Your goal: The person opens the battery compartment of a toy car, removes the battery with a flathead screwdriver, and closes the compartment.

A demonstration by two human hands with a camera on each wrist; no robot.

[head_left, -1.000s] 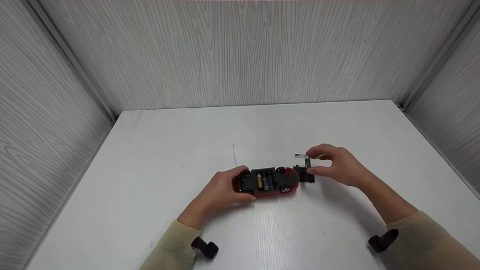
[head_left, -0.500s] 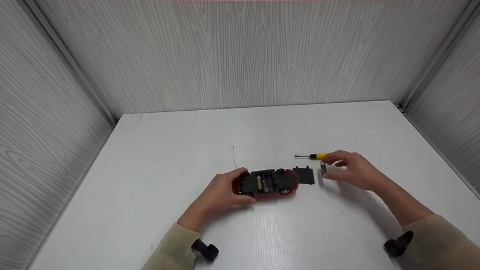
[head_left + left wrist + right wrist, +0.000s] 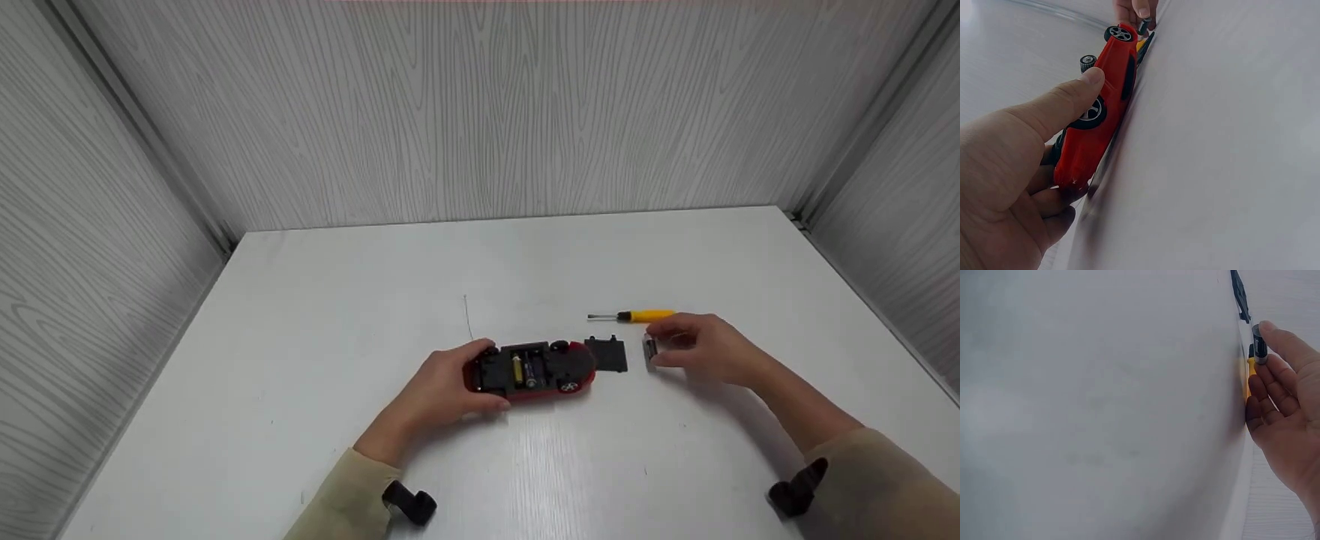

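A red toy car [image 3: 536, 369] lies upside down on the white table [image 3: 315, 360], its battery bay open with batteries [image 3: 523, 367] inside. My left hand [image 3: 450, 382] grips the car's left end; the left wrist view shows my thumb on the car's [image 3: 1103, 112] side. A black cover [image 3: 607, 352] lies flat just right of the car. Right of that, my right hand [image 3: 701, 349] pinches a small dark battery [image 3: 649, 351] low at the table top. In the right wrist view that battery [image 3: 1258, 345] sits between the thumb and fingers.
A yellow-handled screwdriver [image 3: 637, 316] lies just behind my right hand, tip pointing left. A thin wire [image 3: 467, 315] lies behind the car. Grey wood-grain walls [image 3: 480, 112] close in the table at the back and both sides.
My right hand carried the battery from above the car's right end to the right, past the cover, and down to the table. The screwdriver came into view. The left hand stayed put.
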